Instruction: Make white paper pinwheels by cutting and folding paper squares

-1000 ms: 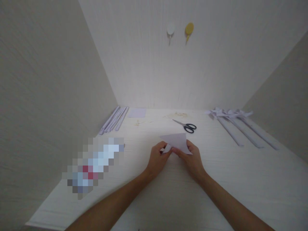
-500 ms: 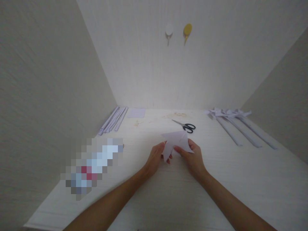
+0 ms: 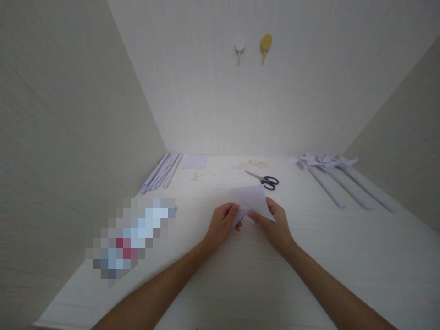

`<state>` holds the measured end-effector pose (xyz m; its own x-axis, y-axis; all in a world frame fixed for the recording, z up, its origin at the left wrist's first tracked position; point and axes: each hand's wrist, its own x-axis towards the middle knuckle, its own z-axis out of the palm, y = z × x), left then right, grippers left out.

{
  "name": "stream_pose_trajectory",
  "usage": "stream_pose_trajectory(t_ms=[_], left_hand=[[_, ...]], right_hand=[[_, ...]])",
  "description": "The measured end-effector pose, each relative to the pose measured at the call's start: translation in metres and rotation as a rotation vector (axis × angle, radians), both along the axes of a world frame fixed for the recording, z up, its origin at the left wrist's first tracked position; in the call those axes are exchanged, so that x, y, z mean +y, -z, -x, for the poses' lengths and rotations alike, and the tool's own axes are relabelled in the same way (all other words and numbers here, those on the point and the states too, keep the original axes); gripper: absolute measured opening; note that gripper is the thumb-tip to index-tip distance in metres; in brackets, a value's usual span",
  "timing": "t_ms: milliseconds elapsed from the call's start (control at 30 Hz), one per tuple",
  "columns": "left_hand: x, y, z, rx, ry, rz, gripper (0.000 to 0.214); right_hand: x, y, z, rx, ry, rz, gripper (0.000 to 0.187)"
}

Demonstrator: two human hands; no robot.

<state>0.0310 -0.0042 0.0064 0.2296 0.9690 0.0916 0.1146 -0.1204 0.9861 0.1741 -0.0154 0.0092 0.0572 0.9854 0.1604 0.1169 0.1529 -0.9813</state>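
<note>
Between my two hands is a white sheet of paper (image 3: 255, 198), cut and partly folded. My left hand (image 3: 223, 221) pinches its lower left part, thumb on top and fingers curled beneath. On the other side my right hand (image 3: 273, 219) grips the lower right, its thumb pressed near the middle of the sheet. The underside of the paper and some fingertips are hidden. Just beyond the sheet lie scissors (image 3: 263, 179) with black handles, blades pointing away to the left.
Several rolled white paper sticks (image 3: 162, 172) lie at the back left, beside a square of paper (image 3: 195, 162). Three paper pinwheel-like pieces on sticks (image 3: 325, 183) rest at right. A blurred-out object (image 3: 137, 238) is at left. Two round-headed pins (image 3: 266, 42) hang on the wall.
My left thumb has moved right onto the paper, and the left flap is now folded in toward the middle. My right hand keeps its hold.
</note>
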Motion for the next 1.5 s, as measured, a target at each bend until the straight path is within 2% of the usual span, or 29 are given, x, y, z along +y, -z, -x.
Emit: stream_pose_trajectory(t_ms=[367, 667, 900, 1233, 1500], left_hand=[[-0.0011, 0.0002, -0.0032, 0.028, -0.102, 0.019, 0.036], [-0.0043, -0.0028, -0.0035, 0.026, -0.108, -0.011, 0.036], [-0.0066, -0.0029, -0.0055, 0.012, -0.096, 0.001, 0.032], [-0.007, 0.0001, -0.0053, 0.017, -0.09, -0.035, 0.031], [-0.0084, -0.0036, -0.0083, 0.025, -0.139, -0.031, 0.031]], right_hand=[[-0.0012, -0.0006, -0.0004, -0.115, 0.004, -0.069, 0.029], [-0.0016, -0.003, 0.0004, -0.168, 0.019, -0.067, 0.031], [-0.0005, 0.0003, -0.0001, -0.121, 0.057, -0.011, 0.033], [-0.0004, -0.0018, 0.0016, -0.121, 0.087, -0.02, 0.03], [0.0, -0.0036, 0.0029, -0.117, 0.075, 0.003, 0.032]])
